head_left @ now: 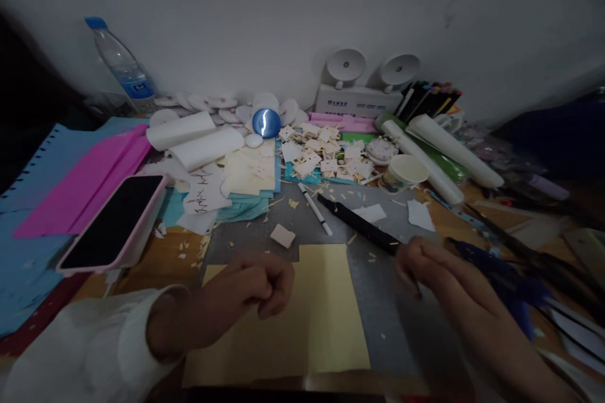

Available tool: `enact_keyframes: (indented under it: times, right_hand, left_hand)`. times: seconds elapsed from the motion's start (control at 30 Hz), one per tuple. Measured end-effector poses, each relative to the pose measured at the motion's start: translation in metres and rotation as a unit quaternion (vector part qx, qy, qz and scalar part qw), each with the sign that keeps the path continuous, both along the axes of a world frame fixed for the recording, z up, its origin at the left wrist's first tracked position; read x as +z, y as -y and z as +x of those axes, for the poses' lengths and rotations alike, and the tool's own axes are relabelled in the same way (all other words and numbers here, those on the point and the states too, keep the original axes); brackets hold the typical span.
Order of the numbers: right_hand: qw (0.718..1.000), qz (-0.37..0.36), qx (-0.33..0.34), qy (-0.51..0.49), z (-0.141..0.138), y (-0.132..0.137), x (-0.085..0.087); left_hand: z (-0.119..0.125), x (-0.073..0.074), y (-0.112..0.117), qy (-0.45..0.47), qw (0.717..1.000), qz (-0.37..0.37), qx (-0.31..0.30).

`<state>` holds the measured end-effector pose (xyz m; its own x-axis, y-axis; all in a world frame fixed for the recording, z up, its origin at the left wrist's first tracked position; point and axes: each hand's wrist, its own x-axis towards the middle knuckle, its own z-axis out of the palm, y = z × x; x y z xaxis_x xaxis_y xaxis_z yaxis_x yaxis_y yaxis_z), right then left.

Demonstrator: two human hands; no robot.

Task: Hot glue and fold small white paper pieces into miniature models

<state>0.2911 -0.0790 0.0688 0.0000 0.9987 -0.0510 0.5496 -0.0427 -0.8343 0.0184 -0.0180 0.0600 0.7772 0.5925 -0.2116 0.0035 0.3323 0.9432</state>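
My left hand is closed, its fingers curled over a large sheet of yellow paper. Whatever lies inside those fingers, if anything, is hidden. On the right, my right hand, slightly blurred, has its fingers drawn together at the near end of a long slim black tool. The tool's exact kind does not show. A small pale eraser-like block lies just beyond the yellow paper. Past it rests a white pen. All these are on or over a dark grey mat.
Small cut paper pieces are heaped at the back, beside a paper cup. At left lie a phone and magenta paper; a water bottle stands behind. White rolls and markers line the wall.
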Motion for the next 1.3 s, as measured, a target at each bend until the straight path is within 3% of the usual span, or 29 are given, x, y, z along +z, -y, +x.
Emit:
enact_keyframes:
  times: [0.17, 0.3, 0.4, 0.5, 0.57, 0.67, 0.77, 0.9, 1.03, 1.3]
  right_hand:
    - [0.988, 0.072, 0.014, 0.138, 0.008, 0.006, -0.007]
    - [0.971, 0.125, 0.085, 0.185, -0.004, -0.006, -0.016]
    - [0.955, 0.149, 0.140, 0.215, -0.013, -0.017, -0.027]
    - [0.943, 0.163, 0.169, 0.235, -0.018, -0.027, -0.037]
    - [0.937, 0.166, 0.178, 0.249, -0.019, -0.031, -0.042]
    - [0.927, 0.162, 0.195, 0.275, -0.022, -0.034, -0.046]
    - [0.917, 0.152, 0.218, 0.298, -0.029, -0.034, -0.048]
    - [0.908, 0.147, 0.233, 0.317, -0.040, -0.026, -0.054]
    - [0.898, 0.173, 0.232, 0.333, -0.051, -0.005, -0.066]
    - [0.860, 0.199, 0.210, 0.421, -0.068, 0.029, -0.088]
  left_hand:
    - [-0.008, 0.004, 0.001, -0.046, 0.998, 0.022, -0.026]
    - [-0.008, 0.014, 0.001, -0.108, 0.992, 0.043, -0.052]
    - [-0.005, 0.005, 0.006, -0.141, 0.985, 0.073, -0.062]
    - [-0.005, -0.014, 0.013, -0.177, 0.970, 0.158, -0.057]
    - [-0.006, -0.023, 0.017, -0.192, 0.940, 0.275, -0.056]
    - [-0.006, -0.027, 0.019, -0.179, 0.879, 0.429, -0.107]
    - [-0.004, -0.024, 0.021, -0.198, 0.821, 0.512, -0.158]
    - [-0.004, -0.023, 0.026, -0.251, 0.762, 0.562, -0.201]
    - [-0.010, -0.026, 0.033, -0.266, 0.734, 0.587, -0.213]
    - [-0.014, -0.031, 0.032, -0.269, 0.708, 0.615, -0.217]
